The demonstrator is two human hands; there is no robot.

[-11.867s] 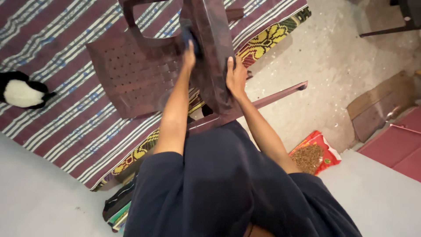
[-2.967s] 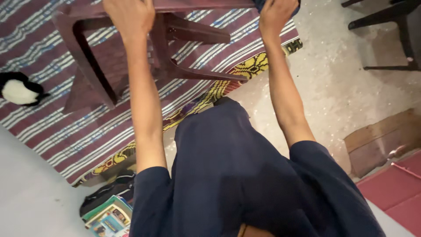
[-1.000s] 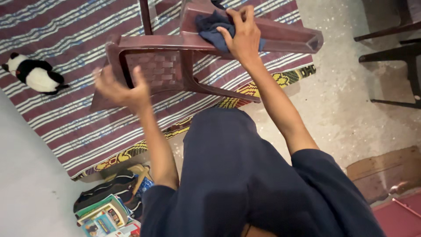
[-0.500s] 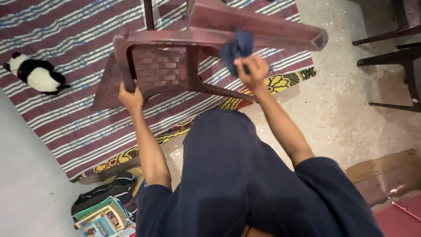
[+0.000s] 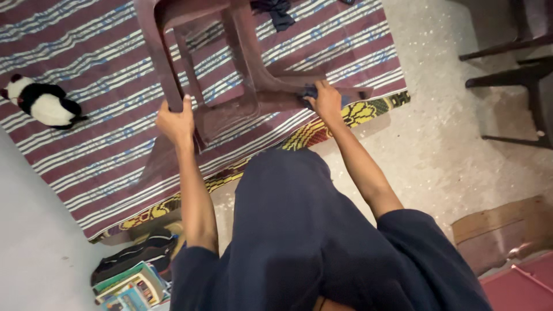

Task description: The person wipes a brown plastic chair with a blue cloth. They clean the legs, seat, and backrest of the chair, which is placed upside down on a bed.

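Wiping looks partway done, going by how things sit: the dark maroon moulded plastic chair (image 5: 230, 75) is tipped up over the striped purple-and-white woven mat (image 5: 86, 132), left hand (image 5: 175, 122) clamped on one leg. The right hand (image 5: 326, 102) presses a dark blue cloth rag (image 5: 310, 93) against a lower leg, fingers closed over it. Probably the remaining legs and underside are left.

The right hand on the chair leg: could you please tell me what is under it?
A dark blue cloth shows at the right hand, pressed on the maroon plastic chair. Most of it is covered.
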